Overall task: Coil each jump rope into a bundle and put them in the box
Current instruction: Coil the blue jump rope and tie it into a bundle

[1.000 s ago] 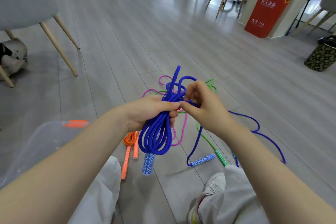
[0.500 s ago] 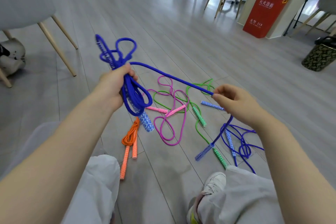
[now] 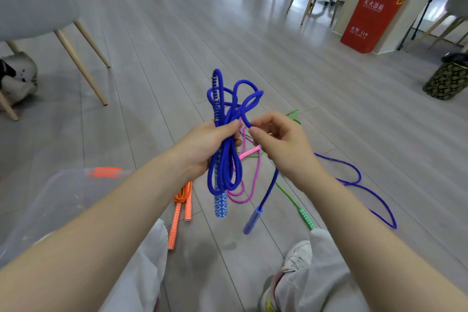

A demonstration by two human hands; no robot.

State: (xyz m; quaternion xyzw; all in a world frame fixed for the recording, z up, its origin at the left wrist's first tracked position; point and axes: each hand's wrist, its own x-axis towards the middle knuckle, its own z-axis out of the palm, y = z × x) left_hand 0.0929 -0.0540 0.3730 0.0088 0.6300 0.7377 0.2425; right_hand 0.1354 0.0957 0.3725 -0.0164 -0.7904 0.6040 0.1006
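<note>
Blue cord is gathering into a hank in my left hand [image 3: 202, 149], whose fingers are curling round the middle of the blue jump rope [image 3: 224, 159] while loops are hanging below and fanning out above the fist. My right hand [image 3: 281, 142] is pinching the free run of that rope between thumb and forefinger, right beside the left thumb. Half a second ago the two hands were well apart with a straight length stretched between them; now they are coming together at twelve o'clock, so I am judging that another turn is being laid onto the bundle. One patterned handle [image 3: 220, 204] is dangling under the coil, and the other blue handle [image 3: 252, 220] is hanging at five o'clock with slack trailing across the floor toward three o'clock, so several turns are remaining.

At nine o'clock the clear box [image 3: 50, 200] is sitting by my knee. Just beyond, the orange rope [image 3: 181, 206], the pink rope [image 3: 249, 177] and the green rope [image 3: 304, 214] are lying loose, not yet coiled.
</note>
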